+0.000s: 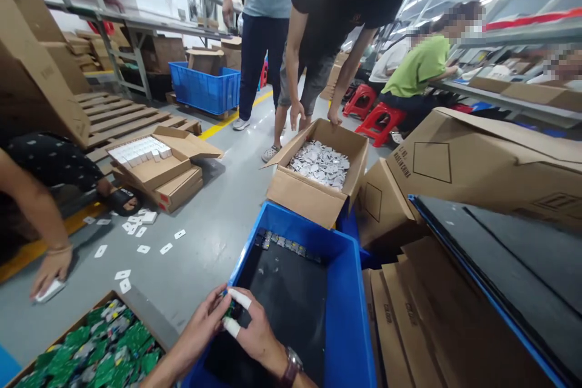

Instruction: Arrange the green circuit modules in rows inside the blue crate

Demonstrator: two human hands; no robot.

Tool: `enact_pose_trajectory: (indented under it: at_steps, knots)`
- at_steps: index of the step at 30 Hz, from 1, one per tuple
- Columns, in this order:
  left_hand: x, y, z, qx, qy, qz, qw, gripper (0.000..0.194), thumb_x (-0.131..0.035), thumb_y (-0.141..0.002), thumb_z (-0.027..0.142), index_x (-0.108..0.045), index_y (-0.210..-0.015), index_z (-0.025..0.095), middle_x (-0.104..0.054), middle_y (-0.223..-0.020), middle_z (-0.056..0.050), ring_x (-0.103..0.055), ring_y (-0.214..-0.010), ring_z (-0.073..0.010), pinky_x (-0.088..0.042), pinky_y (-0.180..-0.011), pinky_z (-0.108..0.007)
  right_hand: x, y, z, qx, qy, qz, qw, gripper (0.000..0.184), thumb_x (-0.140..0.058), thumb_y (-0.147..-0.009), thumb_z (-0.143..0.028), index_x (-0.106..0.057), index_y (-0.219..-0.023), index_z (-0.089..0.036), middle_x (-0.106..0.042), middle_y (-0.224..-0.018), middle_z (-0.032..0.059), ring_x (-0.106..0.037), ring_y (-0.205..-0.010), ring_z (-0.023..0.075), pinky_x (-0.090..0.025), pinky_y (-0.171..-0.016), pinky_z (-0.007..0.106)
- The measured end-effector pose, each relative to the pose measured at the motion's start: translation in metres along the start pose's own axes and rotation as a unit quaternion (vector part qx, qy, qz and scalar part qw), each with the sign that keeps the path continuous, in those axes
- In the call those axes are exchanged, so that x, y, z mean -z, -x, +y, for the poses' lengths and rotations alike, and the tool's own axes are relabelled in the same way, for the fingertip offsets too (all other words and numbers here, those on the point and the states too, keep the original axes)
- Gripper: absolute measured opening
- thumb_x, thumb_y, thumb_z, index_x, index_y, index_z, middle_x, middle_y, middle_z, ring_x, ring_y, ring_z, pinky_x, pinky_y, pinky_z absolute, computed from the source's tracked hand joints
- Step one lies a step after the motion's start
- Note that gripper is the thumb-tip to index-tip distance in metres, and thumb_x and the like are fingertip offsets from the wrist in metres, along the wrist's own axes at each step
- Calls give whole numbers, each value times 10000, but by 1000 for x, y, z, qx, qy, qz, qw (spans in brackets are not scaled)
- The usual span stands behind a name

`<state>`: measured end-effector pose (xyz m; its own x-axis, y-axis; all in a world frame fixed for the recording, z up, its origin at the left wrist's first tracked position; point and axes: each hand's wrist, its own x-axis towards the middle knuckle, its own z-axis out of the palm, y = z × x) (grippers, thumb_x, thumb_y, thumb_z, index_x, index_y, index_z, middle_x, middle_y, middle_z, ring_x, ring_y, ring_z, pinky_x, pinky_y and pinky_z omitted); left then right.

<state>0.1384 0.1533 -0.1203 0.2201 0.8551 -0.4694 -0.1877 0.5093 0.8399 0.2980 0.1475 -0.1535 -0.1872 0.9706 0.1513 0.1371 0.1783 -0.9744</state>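
My left hand point(200, 327) and my right hand point(252, 330) meet over the near end of a blue plastic crate point(350, 315). Together they pinch a small green circuit board point(228, 309), mostly hidden by the fingers. White tape wraps two fingers of my right hand, and a watch sits on that wrist. A dark liner covers the crate's floor, and a row of small boards point(286, 244) lies along its far wall. A cardboard box of green circuit boards point(97, 348) stands at my lower left.
An open carton of small white parts point(321, 163) stands beyond the crate, with a person bent over it. Another person's hand point(50, 273) presses a white piece on the floor at left among scattered white pieces. Cartons stack at right; red stools and a second blue crate point(204, 88) lie farther back.
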Motion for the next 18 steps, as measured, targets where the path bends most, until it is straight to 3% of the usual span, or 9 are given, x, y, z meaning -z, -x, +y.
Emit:
enact_pose_trajectory:
  at_steps: [4,6,8,10,12,15,18]
  knots:
    - [12,-3,-8,-85,-120,-7,989,651,-608,-869,653,-587,-1356,221,-643,-1355,-144,-580,-1301,-320,-509,-1057,-480,1,0,23,-75,-124,72,987,479,-746,-817,-390,-669,-1278,-286,-678,-1310,84,-653,-1181,252,-510,-1055,448]
    - [20,-6,-15,-167,-254,31,952,598,-613,-888,579,-579,-1369,225,-582,-1433,-146,-517,-1365,-330,-419,-1147,-519,10,-6,41,-116,-161,140,970,558,-776,-776,-417,-649,-1293,-250,-694,-1279,101,-658,-1164,256,-513,-1046,460]
    - [26,-8,-25,-220,-380,50,897,600,-609,-904,480,-517,-1437,221,-498,-1512,-159,-424,-1438,-345,-325,-1204,-552,26,-13,65,-155,-140,205,956,624,-805,-718,-399,-637,-1290,-215,-714,-1224,110,-663,-1128,262,-514,-1031,475]
    - [29,-10,-39,-231,-453,33,860,675,-571,-919,378,-372,-1538,196,-424,-1564,-183,-373,-1471,-347,-312,-1211,-558,45,-20,92,-203,-58,243,947,616,-784,-695,-359,-643,-1269,-186,-725,-1164,117,-669,-1061,267,-520,-998,480]
    - [29,-11,-53,-226,-483,9,846,765,-523,-922,281,-193,-1603,168,-373,-1588,-212,-390,-1462,-344,-352,-1190,-546,66,-28,119,-230,76,241,940,533,-732,-693,-300,-681,-1208,-171,-720,-1126,122,-651,-1048,278,-492,-1017,480]
    - [27,-13,-66,-215,-496,3,841,821,-474,-922,204,-46,-1622,171,-350,-1591,-237,-445,-1425,-355,-386,-1162,-548,93,-46,151,-200,257,191,926,479,-647,-693,-210,-711,-1166,-170,-686,-1172,132,-589,-1143,300,-410,-1092,469]
    - [26,-13,-68,-213,-496,0,842,818,-450,-938,193,-5,-1624,206,-367,-1581,-229,-468,-1409,-350,-396,-1156,-546,109,-70,176,-169,338,161,912,579,-595,-696,-159,-661,-1271,-154,-635,-1267,147,-548,-1201,307,-395,-1100,443]
